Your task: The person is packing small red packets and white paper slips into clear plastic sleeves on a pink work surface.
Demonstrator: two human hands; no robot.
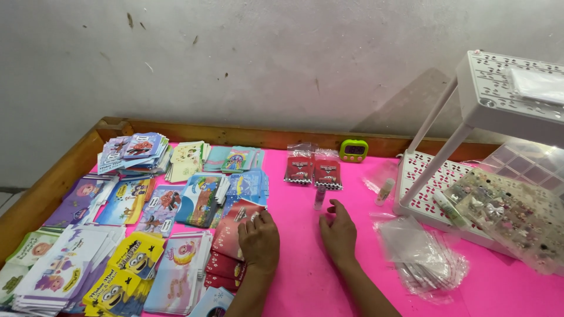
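In the head view, the left hand (259,239) is being rested palm down, fingers loosely curled, on a pile of red printed cards (234,230) lying on the pink table top (305,276). Nothing is being pinched; the fingertips are only touching the top card. The right hand (338,233) is being laid flat and slightly spread on the bare pink surface just beside, with nothing held.

The red cards are judged to be light, thin and somewhat glossy, so sliding is likely; the top one would best be lifted at a free edge or corner, since pressing from above would only shift the pile.

Just beyond the right hand a small clear tube (319,198) is standing upright, and behind it two red packets in clear sleeves (313,171) are lying side by side. A green timer (354,150) is sitting near the wooden rim. To the left, many stacks of cartoon cards (129,235) are crowding the table, touching and overlapping. To the right, a heap of clear plastic bags (426,252) is lying near a white perforated rack (505,88) and a clear compartment box of small trinkets (511,217). The tube is judged easy to knock over.
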